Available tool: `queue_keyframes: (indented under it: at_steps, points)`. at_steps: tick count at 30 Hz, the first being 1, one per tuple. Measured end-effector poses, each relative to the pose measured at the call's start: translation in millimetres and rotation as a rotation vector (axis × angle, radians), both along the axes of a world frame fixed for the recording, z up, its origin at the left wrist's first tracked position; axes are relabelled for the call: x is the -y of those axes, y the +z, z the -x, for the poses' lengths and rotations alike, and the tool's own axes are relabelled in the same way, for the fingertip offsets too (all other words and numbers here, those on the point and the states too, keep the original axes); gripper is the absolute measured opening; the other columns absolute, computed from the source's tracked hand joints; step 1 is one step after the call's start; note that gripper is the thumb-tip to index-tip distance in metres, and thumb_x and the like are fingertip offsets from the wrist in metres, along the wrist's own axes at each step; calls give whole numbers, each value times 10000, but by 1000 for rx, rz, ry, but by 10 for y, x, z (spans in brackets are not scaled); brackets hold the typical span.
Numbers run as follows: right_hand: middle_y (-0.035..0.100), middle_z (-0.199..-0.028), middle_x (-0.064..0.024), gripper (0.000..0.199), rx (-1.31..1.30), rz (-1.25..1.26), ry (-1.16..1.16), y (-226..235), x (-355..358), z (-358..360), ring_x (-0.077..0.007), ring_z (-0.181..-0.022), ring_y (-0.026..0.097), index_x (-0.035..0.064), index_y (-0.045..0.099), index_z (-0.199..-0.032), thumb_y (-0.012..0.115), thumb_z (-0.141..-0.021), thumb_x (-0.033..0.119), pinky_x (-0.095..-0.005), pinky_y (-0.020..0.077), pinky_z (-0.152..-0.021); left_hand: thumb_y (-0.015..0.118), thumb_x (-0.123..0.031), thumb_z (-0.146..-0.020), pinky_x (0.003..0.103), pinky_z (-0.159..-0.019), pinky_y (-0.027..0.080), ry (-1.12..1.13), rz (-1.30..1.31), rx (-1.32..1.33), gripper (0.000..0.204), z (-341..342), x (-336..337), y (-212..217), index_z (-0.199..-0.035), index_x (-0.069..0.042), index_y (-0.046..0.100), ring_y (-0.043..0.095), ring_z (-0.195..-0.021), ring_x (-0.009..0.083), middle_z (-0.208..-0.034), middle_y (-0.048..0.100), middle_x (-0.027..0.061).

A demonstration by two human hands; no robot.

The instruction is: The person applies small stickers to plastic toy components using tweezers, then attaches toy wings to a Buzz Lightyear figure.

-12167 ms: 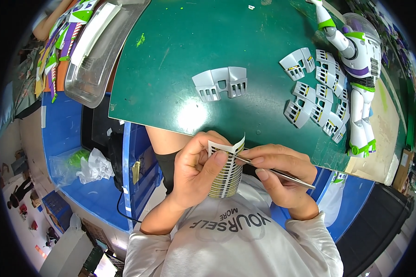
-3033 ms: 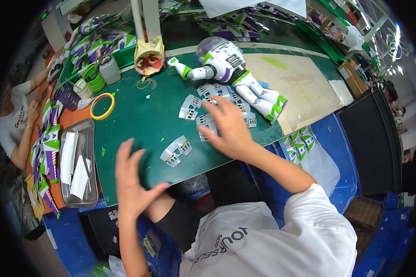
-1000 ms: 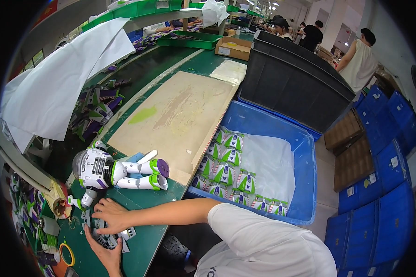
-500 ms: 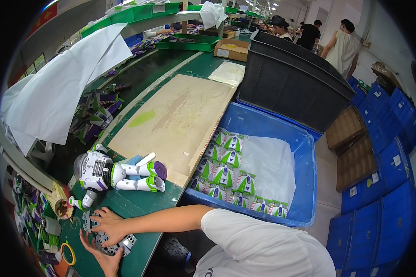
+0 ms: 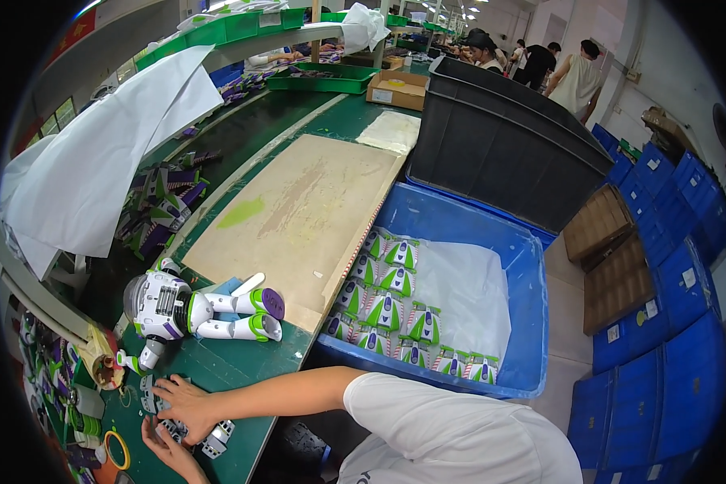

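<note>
On the green table at the lower left, my right hand bends its fingers over a grey plastic part. From below, my left hand closes on the same part's near side, its thumb and fingers around it. My hands partly hide this piece. Another grey slotted part lies beside my right wrist, and a curved grey piece is by my right fingertips. Just beyond, a white, green and purple toy astronaut figure lies on its back, legs pointing right.
A blue bin at the right holds several white-green toy parts. Behind it stands a black crate. A tan board covers the table's middle. Yellow tape roll lies left of my hands. Blue boxes are stacked far right.
My left hand has moved from spread fingers to closing in around the grey part. My right hand's fingers have drawn in over it. The view has shifted slightly.
</note>
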State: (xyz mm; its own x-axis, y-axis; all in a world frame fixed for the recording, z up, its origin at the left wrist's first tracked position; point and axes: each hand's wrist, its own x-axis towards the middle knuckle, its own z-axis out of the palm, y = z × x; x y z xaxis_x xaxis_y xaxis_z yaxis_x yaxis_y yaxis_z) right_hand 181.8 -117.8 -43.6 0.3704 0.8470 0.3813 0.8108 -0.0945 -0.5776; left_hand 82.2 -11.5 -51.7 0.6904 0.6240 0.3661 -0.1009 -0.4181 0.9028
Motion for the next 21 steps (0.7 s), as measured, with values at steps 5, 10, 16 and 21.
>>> queue_keyframes:
  at_steps: [5,10,16,21]
  points:
    - [282,-1291,-284,668,-81,-79,3,11,-11,-1,-440,-1216,193,109,588,-1064,637,-506,474,-519,151,-973,407,-68,-878,320,-929,331,-26,34,32,308,17,-90,-88,-1171,29,398,442,-1096,212,-1194,438,150]
    - [320,-1262,-279,648,-32,-19,-47,83,30,7,-449,-1221,185,142,603,-1053,615,-516,506,-544,116,-987,405,-35,-858,312,-916,336,16,68,87,311,-12,-294,-242,-1163,25,414,445,-1073,188,-1195,442,114]
    - [309,-1275,-275,640,-79,6,5,89,37,12,-464,-1230,170,155,602,-1054,623,-525,516,-564,72,-995,408,-42,-857,303,-938,311,248,201,53,322,187,291,343,-1172,20,424,411,-1111,193,-1215,434,99]
    - [298,-1287,-273,652,-102,3,32,69,135,-26,-466,-1230,167,155,595,-1065,630,-535,534,-572,55,-993,445,-274,-847,407,-769,380,-228,916,490,291,1160,1002,405,-987,-29,514,468,-874,237,-971,517,132]
